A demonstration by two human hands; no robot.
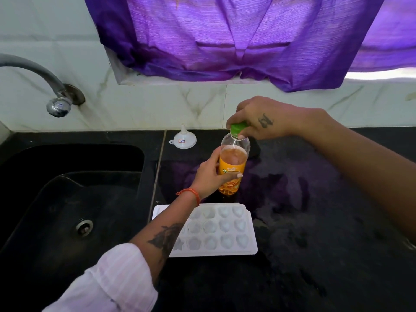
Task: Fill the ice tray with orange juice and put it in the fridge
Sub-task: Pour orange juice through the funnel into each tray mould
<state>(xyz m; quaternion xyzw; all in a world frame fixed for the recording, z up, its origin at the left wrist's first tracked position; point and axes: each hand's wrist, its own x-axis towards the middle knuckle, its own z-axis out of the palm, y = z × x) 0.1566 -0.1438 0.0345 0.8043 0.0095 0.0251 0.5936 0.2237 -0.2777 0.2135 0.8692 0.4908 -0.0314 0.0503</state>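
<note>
Our left hand (209, 174) grips the upright bottle (233, 164); right fingers (242, 122) pinch its cap (238, 129), probably unscrewing; empty tray (211, 230) lies just below.

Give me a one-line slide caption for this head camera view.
Left hand steadies the orange juice bottle while right hand grips its green cap, behind the empty ice tray.

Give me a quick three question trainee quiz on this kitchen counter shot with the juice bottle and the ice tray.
1. True or false: the tray already holds juice.
2. Which hand has its grip on the green cap: A) left hand B) right hand?
3. What white tool stands behind the bottle, near the wall?

Key: 1 false, its cells look empty. 2 B; the left holds the bottle body. 3 the funnel.
</note>
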